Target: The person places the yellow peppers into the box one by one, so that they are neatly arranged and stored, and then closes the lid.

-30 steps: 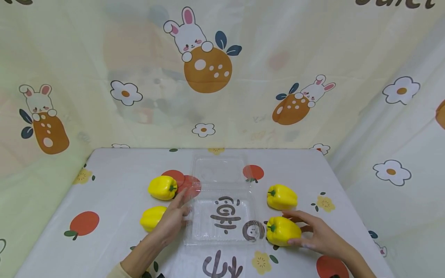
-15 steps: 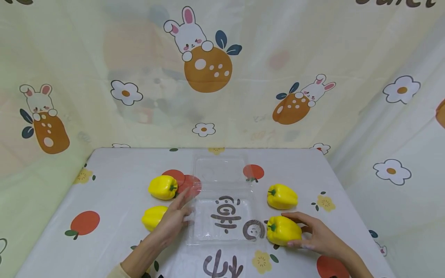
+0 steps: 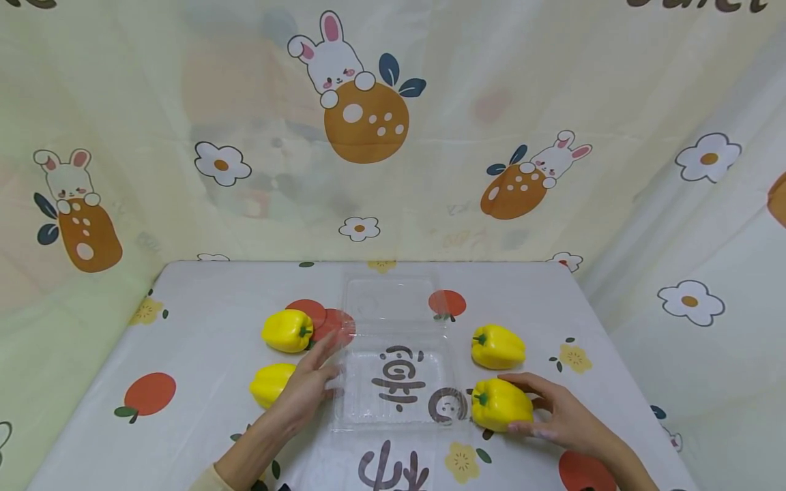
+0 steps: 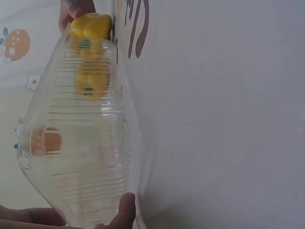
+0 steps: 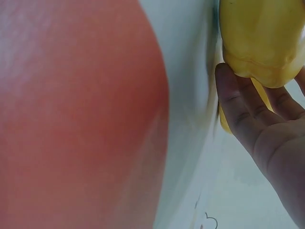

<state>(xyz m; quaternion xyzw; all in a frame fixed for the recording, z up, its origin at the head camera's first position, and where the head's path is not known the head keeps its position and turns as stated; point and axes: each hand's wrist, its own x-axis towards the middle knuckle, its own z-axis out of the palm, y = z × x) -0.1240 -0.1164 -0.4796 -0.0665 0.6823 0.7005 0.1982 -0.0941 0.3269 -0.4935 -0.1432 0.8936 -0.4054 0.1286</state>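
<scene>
My right hand (image 3: 555, 412) holds a yellow bell pepper (image 3: 500, 407) at the table's right, fingers at its far side and thumb at its near side. In the right wrist view my fingertips (image 5: 228, 81) touch the pepper's lower end (image 5: 262, 43). A clear plastic clamshell container (image 3: 393, 426) lies with its lid (image 3: 393, 300) folded back, nothing inside. My left hand (image 3: 303, 392) grips its left side. In the left wrist view the thumb (image 4: 126, 210) is at the container's base, with other fingers near the rim. The left forearm and hand partly cover another yellow pepper (image 3: 270, 384).
One yellow bell pepper (image 3: 497, 346) lies just beyond the right hand's pepper. Another yellow bell pepper (image 3: 287, 331) sits at the far left of the container. A patterned cloth (image 3: 202, 327) covers the table, and a printed curtain (image 3: 442, 191) hangs behind it.
The container's near left corner has shifted slightly right. The right hand and its pepper have barely moved.
</scene>
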